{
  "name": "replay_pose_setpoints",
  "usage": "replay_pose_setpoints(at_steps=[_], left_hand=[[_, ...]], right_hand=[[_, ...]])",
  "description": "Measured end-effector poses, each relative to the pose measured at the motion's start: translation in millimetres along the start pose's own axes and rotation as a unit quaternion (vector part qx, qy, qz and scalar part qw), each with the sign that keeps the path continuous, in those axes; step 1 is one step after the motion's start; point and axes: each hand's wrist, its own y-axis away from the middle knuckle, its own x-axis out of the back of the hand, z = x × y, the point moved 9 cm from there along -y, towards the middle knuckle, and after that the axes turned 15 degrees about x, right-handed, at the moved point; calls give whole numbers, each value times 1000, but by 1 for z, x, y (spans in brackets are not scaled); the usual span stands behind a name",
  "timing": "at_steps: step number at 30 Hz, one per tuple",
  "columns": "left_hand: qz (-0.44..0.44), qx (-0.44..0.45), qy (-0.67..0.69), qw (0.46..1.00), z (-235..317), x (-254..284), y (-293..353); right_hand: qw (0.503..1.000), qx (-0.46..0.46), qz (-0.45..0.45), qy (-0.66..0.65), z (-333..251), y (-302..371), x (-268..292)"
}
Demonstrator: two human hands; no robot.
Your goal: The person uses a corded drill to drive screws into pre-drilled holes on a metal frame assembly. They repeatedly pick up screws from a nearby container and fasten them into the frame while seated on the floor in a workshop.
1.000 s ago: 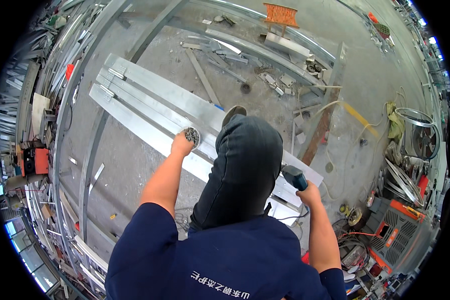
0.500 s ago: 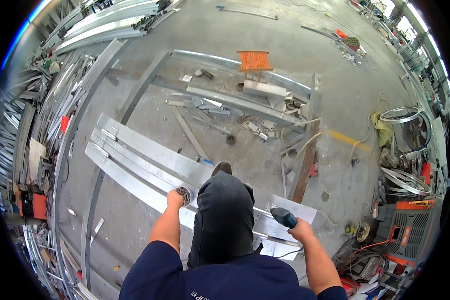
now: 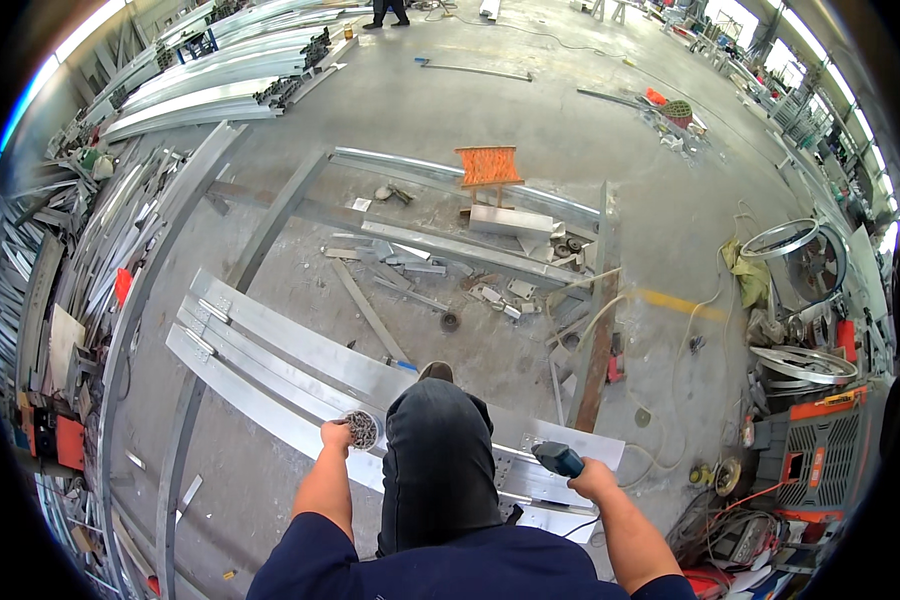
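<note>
At my left, my left hand (image 3: 336, 437) is closed on the rim of a round tub (image 3: 363, 430) full of small metal fasteners, too small to name exactly. The tub is over the long silver metal panels (image 3: 300, 350), which lie side by side with hinges (image 3: 200, 342) near their left ends. On the other side, my right hand (image 3: 596, 481) grips a dark teal power drill (image 3: 558, 459), its front end pointing left above the panels' right end. A dark cord trails below the drill. My bent leg (image 3: 436, 470) hides the middle of the panels.
Steel frame bars (image 3: 280, 225) surround metal offcuts (image 3: 405, 265) and an orange string reel (image 3: 488, 167). Scrap metal (image 3: 90, 280) lines the left; an orange-and-grey machine (image 3: 815, 460) and cables stand right. Another person's legs (image 3: 385, 12) show at the far top.
My view has tilted up, so more far floor and another person's legs show. Both hands keep hold of the tub and the drill, with little movement.
</note>
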Motion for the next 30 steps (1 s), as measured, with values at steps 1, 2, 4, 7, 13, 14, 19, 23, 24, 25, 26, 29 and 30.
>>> replay_pose_setpoints(at_steps=[1,2,4,7,13,14,19,23,24,25,26,29,30], left_hand=[[-20,25,47,998,-3,6,-4],[-39,50,94,994,-7,14,-8],[-66,117,183,974,-15,2,-2],[-173,226,307,908,-21,-11,14],[-317,224,360,848,-7,-27,51],[-323,223,364,844,-4,-32,56],[-379,212,370,821,23,-47,76],[-461,150,375,790,65,-50,91],[-464,134,378,790,76,-49,93],[-471,119,378,788,91,-53,99],[-474,104,395,780,103,-56,106],[-478,78,411,773,148,-55,133],[-427,61,389,814,164,-54,135]], right_hand=[[1000,10,3,1,-5,-2,-1],[1000,21,6,1,-10,-4,-2],[1000,23,10,6,-7,-4,-1],[1000,18,11,3,-5,-3,-1],[1000,18,11,8,-3,-4,-3],[1000,19,9,7,-3,-5,-3],[999,35,-18,24,-12,-3,-2],[998,63,-9,20,-39,5,-5],[998,57,3,15,-40,4,-7],[999,48,17,10,-37,4,-7],[998,42,33,-11,-34,6,-5],[992,20,71,-107,-16,11,-6],[979,13,101,-179,-7,16,-4]])
